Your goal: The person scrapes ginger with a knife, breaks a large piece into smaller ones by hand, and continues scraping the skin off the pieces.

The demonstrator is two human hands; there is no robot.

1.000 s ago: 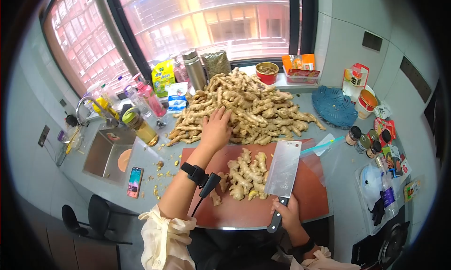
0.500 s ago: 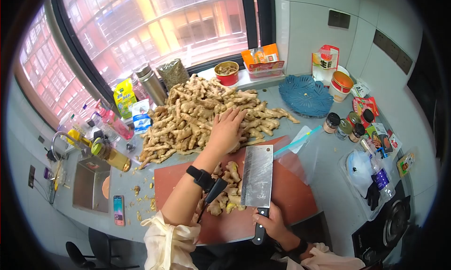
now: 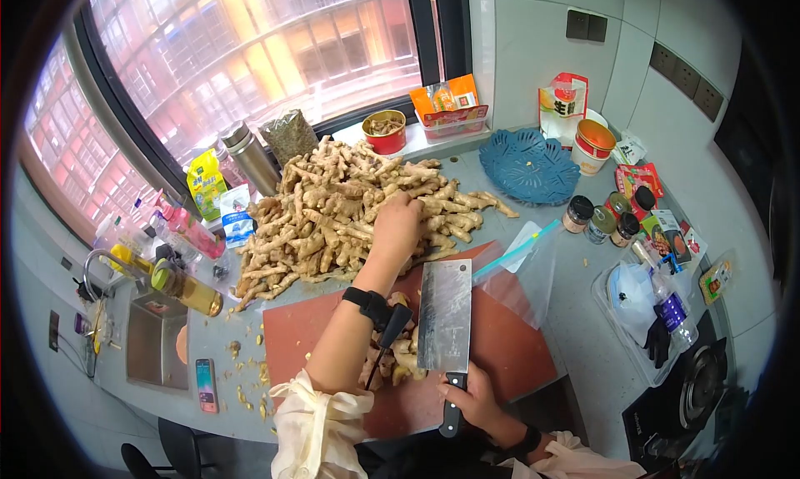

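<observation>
A large heap of ginger [image 3: 321, 212] is piled at the back of the counter. My left hand [image 3: 398, 226] is on the heap's right side, its fingers curled around a ginger root that they mostly hide. In my right hand [image 3: 477, 398] is a cleaver [image 3: 445, 316], gripped by its black handle, with the broad blade pointing away from me over the red-brown cutting board [image 3: 296, 337]. Cut ginger pieces [image 3: 407, 361] lie on the board left of the blade, partly hidden by my left forearm.
Right of the heap are a blue plate [image 3: 529, 166], a clear zip bag [image 3: 525, 283] and several spice jars [image 3: 600, 225]. A phone [image 3: 206, 386] and ginger scraps lie on the left, near the sink [image 3: 157, 341]. A stove [image 3: 700, 387] stands at right.
My left hand's fingers, spread flat on the heap before, have curled in around a ginger root. The view has shifted slightly; the cleaver stays over the board in my right hand.
</observation>
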